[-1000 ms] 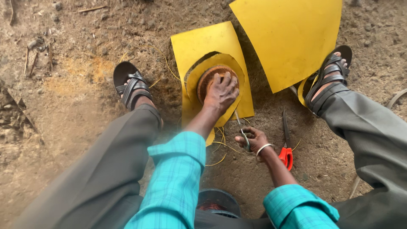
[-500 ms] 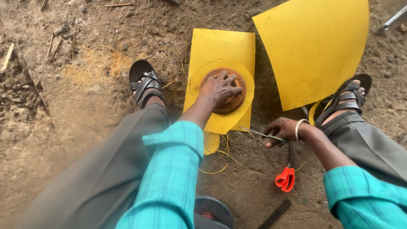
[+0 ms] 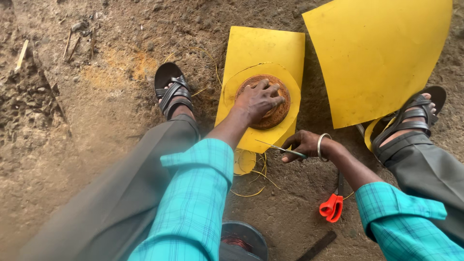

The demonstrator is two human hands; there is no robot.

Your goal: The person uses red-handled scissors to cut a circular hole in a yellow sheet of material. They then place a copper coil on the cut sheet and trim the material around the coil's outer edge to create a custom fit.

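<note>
The left hand [image 3: 258, 99] lies flat, fingers spread, arm stretched forward, pressing a round brown disc [image 3: 270, 99] onto the smaller yellow sheet [image 3: 261, 53] on the dirt floor [image 3: 96, 96]. Firm, even pressure would seem wise to stop the disc shifting. The right hand [image 3: 302, 143], wrist bent inward, is closed round a thin metal tool [image 3: 280, 149] at the sheet's lower edge; orange-handled scissors [image 3: 332, 205] lie nearby.
</note>
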